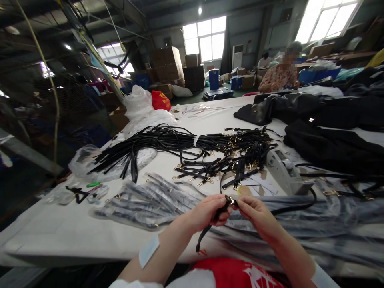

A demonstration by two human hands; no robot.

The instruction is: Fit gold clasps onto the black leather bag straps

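Observation:
Near the table's front edge, my left hand point(214, 210) is closed around a black strap point(204, 234) with metal fittings. One end of the strap dangles below that hand and ends in a small clasp. Pinched at the metal buckle from the other side is my right hand point(253, 210), its fingers on the strap's other part. A black band runs off to the right from near this hand. Just beyond the hands lie short black straps point(207, 167) with gold clasps, and a long bundle of black straps point(156, 138) tied with a white band.
A grey tape dispenser point(285, 170) stands to the right. Straps in clear plastic sleeves point(147, 200) cover the near table point(45, 236). Black bags point(330, 112) are heaped at the right. Plastic bags and a red bag point(161, 100) lie farther left. Another person point(282, 76) sits across the table.

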